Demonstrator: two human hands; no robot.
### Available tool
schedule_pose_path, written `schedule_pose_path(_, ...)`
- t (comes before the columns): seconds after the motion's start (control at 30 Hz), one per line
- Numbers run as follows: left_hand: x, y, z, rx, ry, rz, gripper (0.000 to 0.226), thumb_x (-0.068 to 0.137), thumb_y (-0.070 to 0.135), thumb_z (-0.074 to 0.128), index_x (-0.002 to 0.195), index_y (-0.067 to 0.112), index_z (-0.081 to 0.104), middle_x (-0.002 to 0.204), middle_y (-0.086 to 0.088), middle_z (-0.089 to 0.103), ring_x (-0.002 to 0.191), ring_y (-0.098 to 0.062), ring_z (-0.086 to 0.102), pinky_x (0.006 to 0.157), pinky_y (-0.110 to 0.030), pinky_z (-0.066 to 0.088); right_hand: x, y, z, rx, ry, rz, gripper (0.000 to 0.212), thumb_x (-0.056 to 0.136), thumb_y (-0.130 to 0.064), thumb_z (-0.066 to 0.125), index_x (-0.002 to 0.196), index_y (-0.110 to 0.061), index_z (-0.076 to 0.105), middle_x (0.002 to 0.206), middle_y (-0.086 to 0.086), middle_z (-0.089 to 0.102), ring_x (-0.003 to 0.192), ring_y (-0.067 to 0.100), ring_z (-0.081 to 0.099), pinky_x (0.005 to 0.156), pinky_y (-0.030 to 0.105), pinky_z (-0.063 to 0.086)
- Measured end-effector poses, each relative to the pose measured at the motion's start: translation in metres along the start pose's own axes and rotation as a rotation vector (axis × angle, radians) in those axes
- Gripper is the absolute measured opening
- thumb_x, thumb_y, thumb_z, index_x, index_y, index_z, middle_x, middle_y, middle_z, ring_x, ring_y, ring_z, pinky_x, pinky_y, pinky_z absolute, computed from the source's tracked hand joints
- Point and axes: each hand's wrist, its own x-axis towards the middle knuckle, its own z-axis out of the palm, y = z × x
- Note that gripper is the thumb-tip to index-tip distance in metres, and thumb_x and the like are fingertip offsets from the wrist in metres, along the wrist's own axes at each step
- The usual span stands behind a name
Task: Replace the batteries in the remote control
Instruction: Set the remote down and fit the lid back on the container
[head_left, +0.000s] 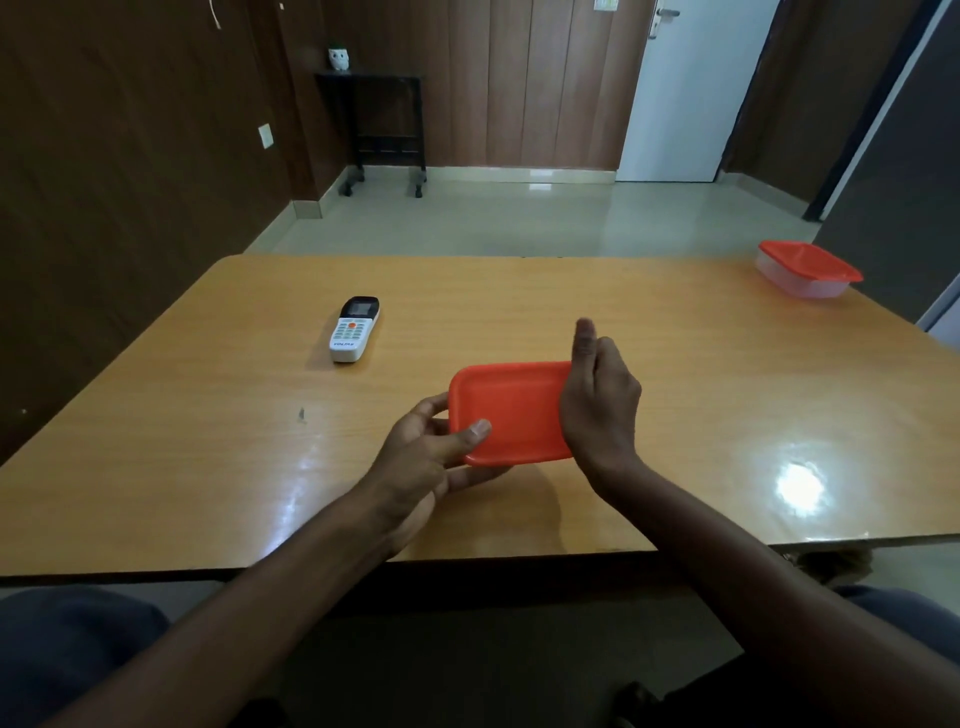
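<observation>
Two hands, left hand (431, 457) and right hand (597, 405), pinch the orange box (511, 410) between us, steadying its lid for opening; remote (355, 328) lies beyond.

Both bare forearms reached forward from the bottom corners of the view and converged over the near half of the tabletop (208, 467). The left hand (431, 457) lay palm up and turned inward, its fingers curled beneath the near left corner of an orange lid (509, 410) and its thumb pressed on top of the rim. The right hand (597, 405) stood edge-on with its back toward the camera, wrist bent, thumb raised upright and fingers wrapped at the lid's right edge; whether they actually pinched that edge could not be told, since the hand itself hid them. Both wrists hovered clear of the surface.
</observation>
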Motion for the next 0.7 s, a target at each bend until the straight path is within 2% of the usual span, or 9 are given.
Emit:
schedule_pose_path(0.1, -0.002, 0.000, 0.002, 0.095, -0.039, 0.005, 0.048, 0.087, 0.002, 0.071, 0.129, 0.014, 0.051, 0.131, -0.017, 0.054, 0.115, -0.037, 0.063, 0.084, -0.050, 0.062, 0.003, -0.003, -0.006, -0.006, -0.028, 0.032, 0.055, 0.105, -0.052, 0.030, 0.064, -0.019, 0.041, 0.060, 0.000, 0.045, 0.055, 0.012, 0.042, 0.053, 0.031, 0.034)
schedule_pose_path(0.2, -0.001, 0.003, 0.002, 0.233, 0.022, 0.026, 0.041, 0.085, 0.019, 0.076, 0.121, 0.014, 0.058, 0.126, -0.014, 0.061, 0.110, -0.031, 0.066, 0.077, -0.042, 0.063, 0.005, -0.008, -0.008, -0.072, -0.082, -0.127, 0.046, 0.108, -0.042, 0.035, 0.063, -0.035, 0.043, 0.053, -0.010, 0.038, 0.046, 0.005, 0.041, 0.047, 0.018, 0.031)
schedule_pose_path(0.27, -0.001, 0.006, 0.001, 0.313, 0.055, 0.051, 0.035, 0.085, 0.034, 0.075, 0.115, 0.020, 0.064, 0.120, -0.009, 0.066, 0.105, -0.026, 0.067, 0.071, -0.036, 0.062, 0.005, -0.010, -0.005, -0.141, -0.113, -0.276, 0.043, 0.108, -0.038, 0.038, 0.076, -0.023, 0.063, 0.050, -0.011, 0.039, 0.044, 0.007, 0.042, 0.046, 0.022, 0.031)
schedule_pose_path(0.3, 0.000, 0.007, 0.001, 0.347, 0.062, 0.075, 0.028, 0.087, 0.038, 0.073, 0.111, 0.026, 0.066, 0.119, -0.006, 0.066, 0.103, -0.024, 0.067, 0.071, -0.036, 0.062, 0.003, -0.010, -0.002, -0.172, -0.118, -0.335, 0.042, 0.107, -0.038, 0.038, 0.083, -0.016, 0.064, 0.051, -0.010, 0.040, 0.045, 0.011, 0.044, 0.047, 0.026, 0.032)
schedule_pose_path(0.37, 0.000, 0.007, 0.002, 0.375, 0.083, 0.122, 0.016, 0.091, 0.039, 0.067, 0.107, 0.036, 0.069, 0.121, 0.000, 0.065, 0.103, -0.022, 0.064, 0.076, -0.042, 0.062, -0.001, -0.010, 0.004, -0.168, -0.092, -0.362, 0.043, 0.105, -0.045, 0.035, 0.080, -0.014, 0.053, 0.055, -0.006, 0.043, 0.049, 0.016, 0.045, 0.049, 0.032, 0.033)
schedule_pose_path(0.43, 0.001, 0.003, 0.003, 0.304, 0.119, 0.141, 0.017, 0.094, 0.038, 0.064, 0.109, 0.039, 0.070, 0.127, 0.001, 0.063, 0.110, -0.026, 0.063, 0.083, -0.049, 0.061, -0.007, -0.008, 0.008, -0.127, -0.056, -0.289, 0.047, 0.103, -0.051, 0.035, 0.079, -0.012, 0.047, 0.063, -0.001, 0.049, 0.056, 0.018, 0.050, 0.051, 0.033, 0.038)
schedule_pose_path(0.5, 0.001, -0.002, 0.004, 0.183, 0.165, 0.149, 0.021, 0.096, 0.037, 0.060, 0.115, 0.039, 0.069, 0.130, 0.001, 0.061, 0.114, -0.029, 0.062, 0.087, -0.054, 0.060, -0.014, -0.006, 0.011, -0.062, -0.051, -0.162, 0.053, 0.101, -0.057, 0.035, 0.085, -0.009, 0.050, 0.074, 0.006, 0.056, 0.067, 0.022, 0.056, 0.057, 0.038, 0.045)
schedule_pose_path(0.57, 0.000, -0.008, 0.006, 0.100, 0.189, 0.168, 0.025, 0.099, 0.036, 0.055, 0.122, 0.037, 0.064, 0.131, 0.000, 0.060, 0.114, -0.027, 0.062, 0.084, -0.048, 0.060, -0.019, -0.005, 0.014, 0.019, -0.040, -0.030, 0.055, 0.099, -0.060, 0.036, 0.089, -0.008, 0.050, 0.080, 0.009, 0.058, 0.072, 0.025, 0.056, 0.061, 0.040, 0.047)
schedule_pose_path(0.7, -0.006, -0.021, 0.015, -0.051, 0.169, 0.124, 0.029, 0.105, 0.036, 0.042, 0.132, 0.037, 0.050, 0.128, -0.001, 0.058, 0.112, -0.025, 0.062, 0.082, -0.043, 0.059, -0.027, -0.009, 0.019, 0.156, 0.002, 0.095, 0.047, 0.096, -0.063, 0.042, 0.095, -0.016, 0.042, 0.081, 0.006, 0.050, 0.069, 0.017, 0.048, 0.056, 0.029, 0.041)
